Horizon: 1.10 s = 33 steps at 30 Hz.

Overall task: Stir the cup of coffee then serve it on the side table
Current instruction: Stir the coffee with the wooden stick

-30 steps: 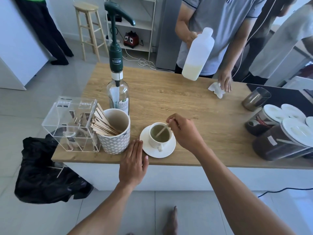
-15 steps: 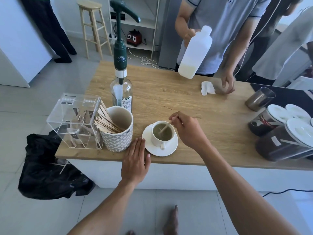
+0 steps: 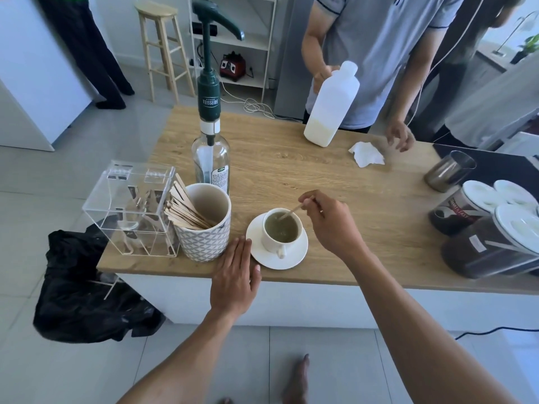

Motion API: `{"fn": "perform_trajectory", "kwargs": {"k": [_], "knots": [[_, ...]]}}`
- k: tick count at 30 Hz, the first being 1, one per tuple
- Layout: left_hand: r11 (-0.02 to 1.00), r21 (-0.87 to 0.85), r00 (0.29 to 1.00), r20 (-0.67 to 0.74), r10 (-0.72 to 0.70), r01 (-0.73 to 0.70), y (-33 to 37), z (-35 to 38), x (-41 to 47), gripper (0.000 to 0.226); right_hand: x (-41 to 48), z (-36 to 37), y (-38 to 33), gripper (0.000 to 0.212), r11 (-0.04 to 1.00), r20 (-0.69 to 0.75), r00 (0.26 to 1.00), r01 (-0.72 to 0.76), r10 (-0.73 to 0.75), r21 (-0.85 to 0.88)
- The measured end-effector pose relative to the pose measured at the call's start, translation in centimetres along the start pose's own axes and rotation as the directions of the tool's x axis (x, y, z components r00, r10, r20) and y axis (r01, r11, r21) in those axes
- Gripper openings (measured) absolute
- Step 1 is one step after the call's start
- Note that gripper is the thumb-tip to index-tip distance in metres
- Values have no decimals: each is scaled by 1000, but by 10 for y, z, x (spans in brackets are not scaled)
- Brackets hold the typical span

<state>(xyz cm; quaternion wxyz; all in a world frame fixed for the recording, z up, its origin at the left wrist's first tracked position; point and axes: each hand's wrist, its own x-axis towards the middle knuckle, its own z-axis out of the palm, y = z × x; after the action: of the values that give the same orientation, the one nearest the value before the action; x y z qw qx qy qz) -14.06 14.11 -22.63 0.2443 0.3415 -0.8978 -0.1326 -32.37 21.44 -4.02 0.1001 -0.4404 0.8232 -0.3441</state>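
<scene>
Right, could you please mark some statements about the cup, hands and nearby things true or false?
1. The right hand pinches a thin wooden stir stick whose tip is in the white ceramic coffee cup. True.
2. The left hand grips the round white saucer. False: it lies flat on the light wooden counter beside the saucer.
3. The cup stands directly on the counter. False: it stands on the saucer.
4. The grey-patterned pot holds spare wooden sticks. True.
5. The clear glass bottle with the green pump lies on its side. False: it stands upright.
</scene>
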Motion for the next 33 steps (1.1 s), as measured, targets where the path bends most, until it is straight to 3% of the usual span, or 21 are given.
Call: {"fn": "perform_trajectory", "kwargs": {"k": [2,6,10,14,18,21,25,30,33], "knots": [[1000,-2,1000,0,-3,3,0,0,0,54,-1,0,-1,21,1000,44,999,-14,15,-20],[1000,-2,1000,-2,-4,4,-1,0,0,54,-2,0,3,19,999,-36,999,0,-2,-51],[1000,-6,1000,-8,-4,4,0,-1,0,54,-3,1,1,19,1000,41,999,-12,13,-16],[1000,1,1000,-14,7,-7,0,-1,0,55,-1,-1,3,19,998,-33,999,-10,8,-65],[1000,2,1000,-16,10,-10,1,-2,0,54,-3,-4,-2,21,999,56,998,-20,22,-35],[1000,3,1000,-16,10,-10,2,-3,0,54,0,-6,7,20,995,-9,1000,-25,25,-93],[1000,-10,1000,-14,0,0,2,-4,0,54,2,-4,7,20,999,22,999,-49,49,12],[1000,-20,1000,-20,-5,4,2,-4,0,53,2,-2,9,22,997,-52,996,-77,75,-30],[1000,-18,1000,-21,-7,7,1,-4,0,53,1,3,5,20,998,11,998,-63,62,16]]}}
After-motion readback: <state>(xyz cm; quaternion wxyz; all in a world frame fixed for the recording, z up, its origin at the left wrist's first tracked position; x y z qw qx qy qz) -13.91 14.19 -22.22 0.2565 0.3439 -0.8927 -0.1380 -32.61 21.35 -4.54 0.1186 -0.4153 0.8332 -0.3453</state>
